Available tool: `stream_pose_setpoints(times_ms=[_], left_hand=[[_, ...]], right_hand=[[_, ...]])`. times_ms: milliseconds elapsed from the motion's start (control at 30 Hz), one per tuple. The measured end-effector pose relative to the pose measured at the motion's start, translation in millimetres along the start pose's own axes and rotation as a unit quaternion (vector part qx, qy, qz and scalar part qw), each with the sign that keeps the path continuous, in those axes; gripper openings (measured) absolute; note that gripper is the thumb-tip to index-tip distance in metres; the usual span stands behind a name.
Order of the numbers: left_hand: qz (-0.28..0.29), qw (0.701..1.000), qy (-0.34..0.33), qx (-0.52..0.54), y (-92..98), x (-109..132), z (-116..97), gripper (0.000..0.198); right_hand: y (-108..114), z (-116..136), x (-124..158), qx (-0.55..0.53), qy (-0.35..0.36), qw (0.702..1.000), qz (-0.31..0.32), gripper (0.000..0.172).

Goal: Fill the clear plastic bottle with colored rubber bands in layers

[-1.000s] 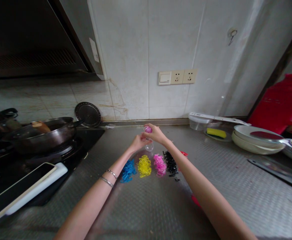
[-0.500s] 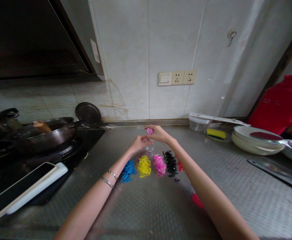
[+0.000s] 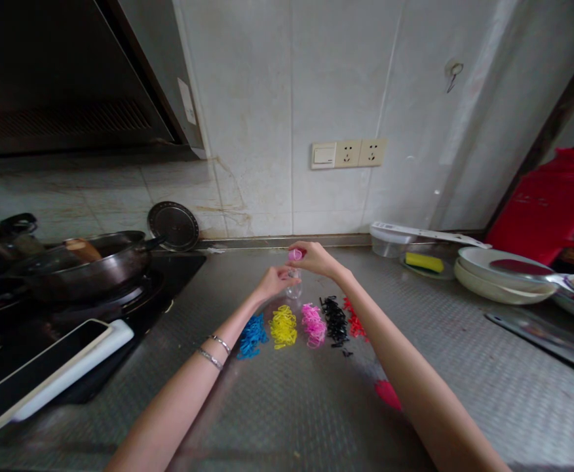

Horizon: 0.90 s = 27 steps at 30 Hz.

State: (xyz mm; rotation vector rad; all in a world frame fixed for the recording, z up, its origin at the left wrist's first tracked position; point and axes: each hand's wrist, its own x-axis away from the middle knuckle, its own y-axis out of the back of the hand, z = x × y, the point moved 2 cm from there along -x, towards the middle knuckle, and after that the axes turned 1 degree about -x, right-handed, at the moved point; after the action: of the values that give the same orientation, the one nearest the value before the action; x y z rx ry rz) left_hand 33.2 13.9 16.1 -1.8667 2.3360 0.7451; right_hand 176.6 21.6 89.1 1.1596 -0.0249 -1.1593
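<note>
My left hand (image 3: 276, 283) is closed around a small clear jar (image 3: 294, 291) standing on the metal counter. My right hand (image 3: 318, 258) pinches a pink lid (image 3: 295, 254) directly above the jar's mouth; fingers hide whether the two touch. Nearer to me lies a row of small rubber band piles: blue bands (image 3: 252, 337), yellow bands (image 3: 284, 326), pink bands (image 3: 314, 325), black bands (image 3: 335, 321) and red bands (image 3: 355, 321). My right forearm partly covers the red pile. A bright pink object (image 3: 388, 394), its kind unclear, shows beside that forearm.
A pan (image 3: 88, 269) sits on the stove at left, with a phone-like slab (image 3: 41, 377) nearer. To the right are a plastic tub (image 3: 390, 244), a yellow sponge (image 3: 424, 263), stacked bowls (image 3: 506, 288), a knife-like blade (image 3: 547, 341) and a red thermos (image 3: 547, 203).
My right hand has shifted slightly, and the lid has tilted so its round face shows less. More of the red bands is uncovered. My left hand stays at the jar.
</note>
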Motion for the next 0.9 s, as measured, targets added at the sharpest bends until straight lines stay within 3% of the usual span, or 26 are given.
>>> stream_pose_setpoints(times_ms=[233, 433, 533, 700, 900], left_hand=[[0.003, 1.000, -0.010, -0.008, 0.0, -1, 0, 0.026], [-0.015, 0.995, -0.044, -0.093, 3.3, -2, 6, 0.028], [-0.021, 0.993, -0.045, -0.104, 4.0, -3, 8, 0.032], [0.002, 0.997, -0.040, -0.058, 1.9, -4, 8, 0.026], [0.008, 0.999, -0.028, -0.028, 1.0, -1, 0, 0.025]], right_hand=[[4, 5, 0, -0.028, 0.010, 0.999, 0.015, 0.053], [-5, 9, 0, -0.052, 0.013, 0.998, 0.014, 0.062], [-11, 9, 0, -0.061, 0.017, 0.998, -0.003, 0.059], [-11, 6, -1, -0.013, -0.001, 0.999, -0.049, 0.039], [1, 3, -2, 0.044, -0.002, 0.999, -0.023, 0.035]])
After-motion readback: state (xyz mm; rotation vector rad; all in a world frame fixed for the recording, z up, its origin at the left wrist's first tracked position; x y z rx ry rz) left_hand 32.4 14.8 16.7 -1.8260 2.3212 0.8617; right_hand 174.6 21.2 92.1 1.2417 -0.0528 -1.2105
